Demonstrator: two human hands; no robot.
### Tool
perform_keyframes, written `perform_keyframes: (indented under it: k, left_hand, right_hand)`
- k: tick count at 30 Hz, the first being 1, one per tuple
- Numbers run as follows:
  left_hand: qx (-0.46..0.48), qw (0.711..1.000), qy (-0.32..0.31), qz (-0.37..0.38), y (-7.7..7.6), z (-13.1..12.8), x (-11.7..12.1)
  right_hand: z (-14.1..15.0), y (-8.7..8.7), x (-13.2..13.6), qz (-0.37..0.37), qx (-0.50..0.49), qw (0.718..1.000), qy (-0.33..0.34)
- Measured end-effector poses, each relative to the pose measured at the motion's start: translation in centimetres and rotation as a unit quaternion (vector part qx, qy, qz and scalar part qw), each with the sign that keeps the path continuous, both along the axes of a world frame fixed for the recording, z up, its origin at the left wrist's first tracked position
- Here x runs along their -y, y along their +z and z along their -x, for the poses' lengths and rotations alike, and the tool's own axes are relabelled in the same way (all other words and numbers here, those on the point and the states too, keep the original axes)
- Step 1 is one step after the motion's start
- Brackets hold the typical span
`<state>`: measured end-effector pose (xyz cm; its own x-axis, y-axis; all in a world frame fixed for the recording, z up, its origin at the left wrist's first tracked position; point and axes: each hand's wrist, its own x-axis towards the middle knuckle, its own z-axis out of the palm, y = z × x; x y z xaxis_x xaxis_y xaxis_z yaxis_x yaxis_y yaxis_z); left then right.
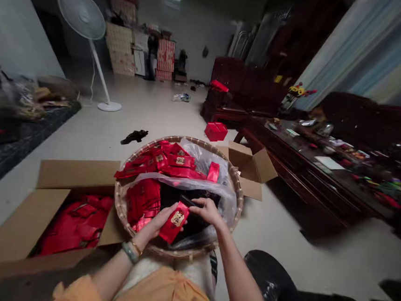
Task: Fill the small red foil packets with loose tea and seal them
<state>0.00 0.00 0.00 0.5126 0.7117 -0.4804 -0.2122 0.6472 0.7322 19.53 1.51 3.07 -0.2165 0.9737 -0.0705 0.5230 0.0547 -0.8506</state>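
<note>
My left hand [157, 224] is closed round a small red packet [175, 221] with a gold label, held over a round woven basket [122, 205] on my lap. My right hand [207, 210] pinches the packet's top edge and a small dark thing I cannot make out. Inside the basket lie several more red packets [171, 161] at the far side and a clear plastic bag [205, 160]. Another bag of red packets [143, 199] sits at the basket's left, with dark contents in the middle.
An open cardboard box [21, 226] with red bags stands on the floor at left. A smaller empty box [251, 166] lies beyond the basket. A dark wooden table [311, 169] cluttered with items runs along the right. A standing fan [82, 16] and a red basket [216, 131] stand farther off.
</note>
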Motion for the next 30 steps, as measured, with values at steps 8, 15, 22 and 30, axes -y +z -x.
perform_keyframes:
  k: [8,15,22,30]
  left_hand:
    - [-0.035,0.994,0.027,-0.104,-0.3,-0.2,-1.1]
    - [-0.085,0.985,0.04,-0.148,-1.0,-0.8,-1.4]
    - [-0.074,0.973,0.151,-0.161,-1.3,-0.4,-2.2]
    - [-0.15,0.947,0.191,-0.211,-1.2,-0.5,-2.0]
  right_hand:
    - [0.5,-0.7,0.2,-0.012,-0.002,0.999,0.038]
    - [0.1,-1.3,0.6,0.067,-0.085,0.994,0.02]
    - [-3.8,-4.2,0.2,0.005,0.026,0.994,-0.102]
    - [-4.3,-6.2,0.6,-0.028,0.214,0.96,-0.177]
